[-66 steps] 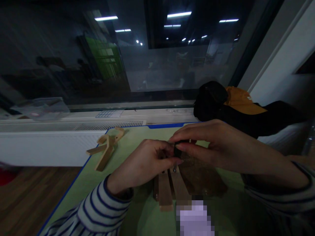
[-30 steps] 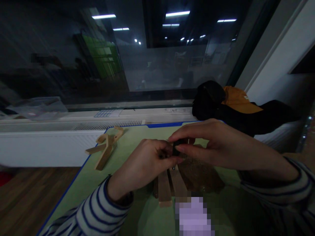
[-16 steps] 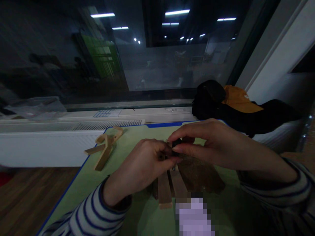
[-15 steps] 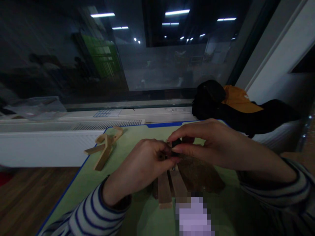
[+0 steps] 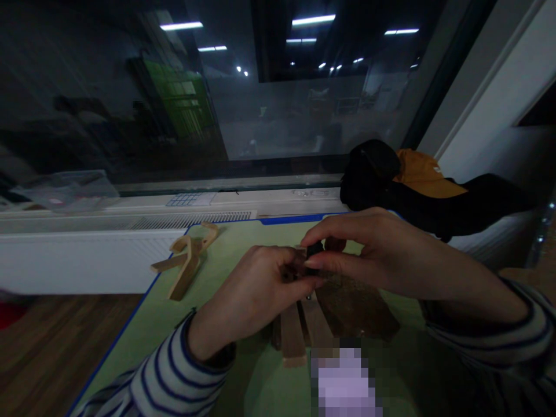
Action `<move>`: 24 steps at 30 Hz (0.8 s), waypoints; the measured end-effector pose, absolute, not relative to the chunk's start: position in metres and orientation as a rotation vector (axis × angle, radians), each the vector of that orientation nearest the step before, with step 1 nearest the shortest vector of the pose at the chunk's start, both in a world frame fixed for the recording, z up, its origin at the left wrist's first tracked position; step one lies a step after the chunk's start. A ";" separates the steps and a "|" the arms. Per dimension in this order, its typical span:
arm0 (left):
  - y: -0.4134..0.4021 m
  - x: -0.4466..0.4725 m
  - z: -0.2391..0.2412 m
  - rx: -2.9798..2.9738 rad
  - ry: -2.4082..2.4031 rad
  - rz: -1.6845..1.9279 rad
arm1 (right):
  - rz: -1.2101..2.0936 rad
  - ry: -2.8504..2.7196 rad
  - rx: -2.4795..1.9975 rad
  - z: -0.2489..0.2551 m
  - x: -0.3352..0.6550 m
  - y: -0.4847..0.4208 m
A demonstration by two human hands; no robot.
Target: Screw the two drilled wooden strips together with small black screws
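My right hand (image 5: 377,255) is closed in a pinch on a small black knob-like piece (image 5: 314,249), thumb and forefinger on either side of it. Pressed up against it from the left, my left hand (image 5: 256,295) has its fingers closed around the top of a wooden piece made of slats (image 5: 293,339). The slats run down from beneath my fingers towards me, and a small shiny metal bit shows between them. My fingers hide where the black piece meets the wood. Under my right hand lies a dark brown flat object (image 5: 360,307).
The green tabletop (image 5: 247,229) has a blue edge. A curved wooden piece (image 5: 185,272) rests at its left. Beyond are a radiator (image 5: 78,260), a windowsill with a clear plastic box (image 5: 73,191), and black clothing (image 5: 369,176) with an orange cap (image 5: 428,174). A pixelated patch covers the front.
Both hands keep their grips. The right fingers have shifted very slightly around the black piece, and the whole view has moved a little.
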State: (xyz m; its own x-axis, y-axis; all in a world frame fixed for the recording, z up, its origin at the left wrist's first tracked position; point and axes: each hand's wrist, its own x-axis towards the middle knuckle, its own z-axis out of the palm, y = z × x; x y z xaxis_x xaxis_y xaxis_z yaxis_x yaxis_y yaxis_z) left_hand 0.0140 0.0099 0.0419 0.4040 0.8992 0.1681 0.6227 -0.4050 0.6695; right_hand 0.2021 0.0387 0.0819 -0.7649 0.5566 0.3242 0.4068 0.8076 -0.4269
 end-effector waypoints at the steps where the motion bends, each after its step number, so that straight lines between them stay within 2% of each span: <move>1: 0.010 0.014 0.041 2.154 1.307 0.713 | 0.463 -2.552 -0.723 0.082 0.202 0.039; 24: 0.009 0.013 0.044 2.173 1.235 0.750 | 0.439 -2.583 -0.695 0.085 0.205 0.036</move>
